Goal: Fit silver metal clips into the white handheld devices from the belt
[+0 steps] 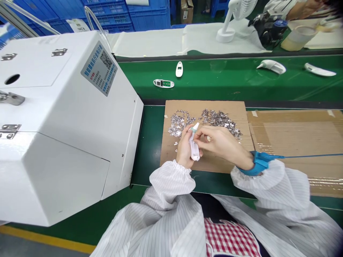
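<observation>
A white plastic device housing [194,149] with a pale green band and a narrow tip lies in my left hand [184,147], whose fingers wrap round it. The housing's hollow side faces up. Over its upper part, my right hand [214,139] is closed in a pinch; whatever sits between thumb and forefinger is too small to name. Behind my hands, small shiny metal pieces [177,125] form one pile on the cardboard sheet [168,153], and a second pile of metal parts [221,119] lies to its right. A blue wrist strap [259,163] circles my right wrist.
A large white machine [88,117] stands at the left. Beyond the cardboard runs a green belt [214,78] with a white shell [179,69], a housing with a circuit board [163,84] and two more white parts. A small fan [225,35] and another person's arm [300,10] are farther back.
</observation>
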`<state>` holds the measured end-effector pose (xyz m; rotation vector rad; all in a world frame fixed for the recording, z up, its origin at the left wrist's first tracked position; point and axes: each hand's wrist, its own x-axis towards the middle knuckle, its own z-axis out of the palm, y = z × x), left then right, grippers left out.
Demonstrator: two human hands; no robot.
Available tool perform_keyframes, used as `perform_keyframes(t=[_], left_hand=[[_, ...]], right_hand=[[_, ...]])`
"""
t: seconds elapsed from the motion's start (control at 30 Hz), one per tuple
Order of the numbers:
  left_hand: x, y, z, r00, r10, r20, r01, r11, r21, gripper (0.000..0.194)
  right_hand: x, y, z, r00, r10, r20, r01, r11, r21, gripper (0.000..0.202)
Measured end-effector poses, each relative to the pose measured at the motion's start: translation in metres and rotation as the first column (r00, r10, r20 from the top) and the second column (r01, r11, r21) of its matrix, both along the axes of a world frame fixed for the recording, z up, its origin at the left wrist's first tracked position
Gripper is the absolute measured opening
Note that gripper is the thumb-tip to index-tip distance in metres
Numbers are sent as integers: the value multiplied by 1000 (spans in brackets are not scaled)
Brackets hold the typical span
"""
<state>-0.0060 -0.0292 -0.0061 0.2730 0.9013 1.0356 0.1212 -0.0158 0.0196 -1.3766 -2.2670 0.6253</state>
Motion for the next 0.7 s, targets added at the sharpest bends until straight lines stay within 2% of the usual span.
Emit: perform_keyframes(t=[0.1,0.17,0.2,0.27,0.3,0.37,0.4,0.43,0.47,0.53,0.63,0.7], left_hand=[[1,1,-1,999,11,31,-10,999,-35,32],[2,2,-1,995,-1,97,13,993,-120,28],[4,2,-2,989,-23,144,47,986,-163,26],[9,1,-3,970,-79,230,132,966,-222,28],[12,-1,-5,963,-100,252,162,957,-239,28],[19,-7,-10,966,-108,236,172,948,-269,20],[23,-11,-13,973,-98,209,156,946,-283,16],[26,-14,-16,980,-86,178,136,947,-291,12],[29,-17,-18,986,-78,148,119,948,-295,10],[33,-21,-22,992,-69,110,98,951,-295,9],[35,-23,-23,993,-67,99,94,950,-298,10],[34,-22,-22,993,-64,103,92,951,-295,11]], right_hand=[[1,0,-3,999,45,7,-45,998,32,13],[5,0,1,995,73,-68,-70,997,37,15],[8,-1,6,989,52,-139,-46,998,44,14],[15,-4,22,930,-98,-355,129,990,64,11],[17,-7,32,847,-187,-499,247,967,57,13],[17,-13,51,590,-264,-763,410,912,2,33],[15,-16,59,472,-243,-848,429,903,-20,43],[12,-18,65,389,-199,-899,421,907,-19,50],[7,-20,68,349,-156,-924,404,915,-2,55],[-3,-22,67,383,-134,-914,410,911,38,57],[-13,-21,54,534,-218,-817,471,879,73,54],[-15,-20,46,602,-246,-760,479,872,98,55]])
